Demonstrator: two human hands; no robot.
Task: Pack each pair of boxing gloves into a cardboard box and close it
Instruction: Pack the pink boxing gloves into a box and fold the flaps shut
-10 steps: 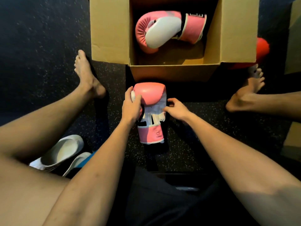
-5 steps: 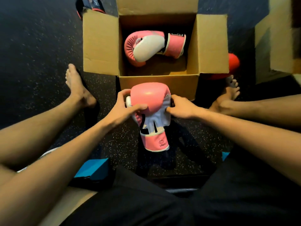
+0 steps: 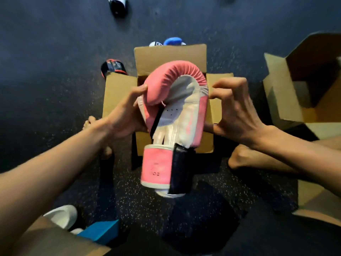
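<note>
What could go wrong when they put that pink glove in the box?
The pink glove could slip: the right hand seems to pinch only its edge with fingertips, while the left hand grips the padded side. The black strap hangs open at the cuff and might snag on a flap of the cardboard box below.

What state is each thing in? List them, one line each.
Pink and white boxing glove: held in the air in front of the box, cuff toward the person.
Left hand: grips the glove's left side.
Right hand: fingers curled, pinching the glove's right edge.
Brown cardboard box: flaps open; inside hidden by the glove.
Second cardboard box: open, at right.
Black and red glove: lying unpacked beside the box's left flap.
</note>
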